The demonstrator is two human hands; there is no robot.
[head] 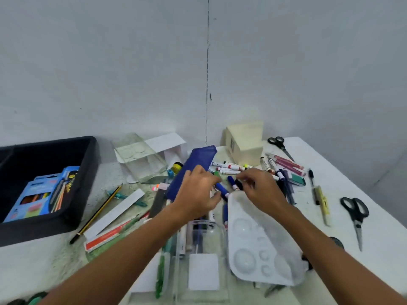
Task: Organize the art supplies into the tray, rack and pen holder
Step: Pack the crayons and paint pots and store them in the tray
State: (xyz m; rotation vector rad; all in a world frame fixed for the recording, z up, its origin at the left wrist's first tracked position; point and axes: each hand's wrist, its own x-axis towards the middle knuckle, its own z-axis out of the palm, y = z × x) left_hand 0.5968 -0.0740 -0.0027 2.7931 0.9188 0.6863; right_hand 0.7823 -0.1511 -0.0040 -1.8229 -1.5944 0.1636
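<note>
Both hands meet over a heap of markers [229, 168] at the table's middle. My left hand [198, 194] has its fingers curled round a blue marker [222, 189]. My right hand [261, 190] pinches a black-capped marker [237, 185] just beside it. A black tray [87, 172] at the left holds blue boxes of crayons [41, 192]. A clear pen holder [203, 249] with several pens stands below my hands. A cream rack [244, 144] sits at the back by the wall.
A white paint palette [259, 245] lies under my right forearm. A blue pouch [193, 166], a clear box [141, 160], a pencil [97, 214] and a white ruler [114, 213] lie left of centre. Scissors [280, 146] and larger scissors [356, 215] lie at the right.
</note>
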